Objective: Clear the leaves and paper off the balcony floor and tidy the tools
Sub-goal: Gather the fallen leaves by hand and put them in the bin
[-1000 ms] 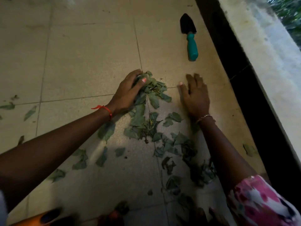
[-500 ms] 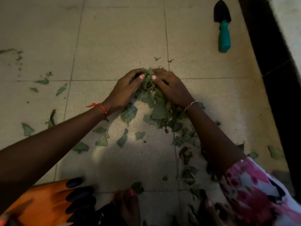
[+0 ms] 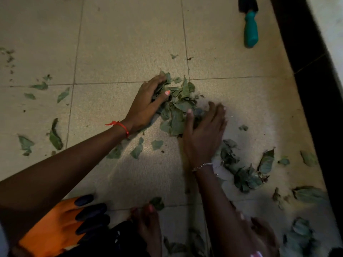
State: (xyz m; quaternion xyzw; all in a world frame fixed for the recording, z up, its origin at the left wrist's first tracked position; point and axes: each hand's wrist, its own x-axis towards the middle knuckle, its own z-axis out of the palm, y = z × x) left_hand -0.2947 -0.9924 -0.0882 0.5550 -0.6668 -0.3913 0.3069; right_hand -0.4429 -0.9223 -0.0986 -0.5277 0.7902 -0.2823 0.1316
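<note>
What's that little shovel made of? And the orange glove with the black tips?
The little shovel's teal handle looks like smooth plastic, evenly coloured with slight sheen; its black blade is probably painted metal, too dark to tell. The orange glove looks like fabric, its black fingertips matte, likely rubber-coated.

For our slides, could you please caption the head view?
Left hand and right hand gather a leaf pile on tiled floor; trowel lies beyond.

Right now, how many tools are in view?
2: a trowel at the top right, and an orange glove at the bottom left, partly under an arm. More may lie outside the frame.
</note>
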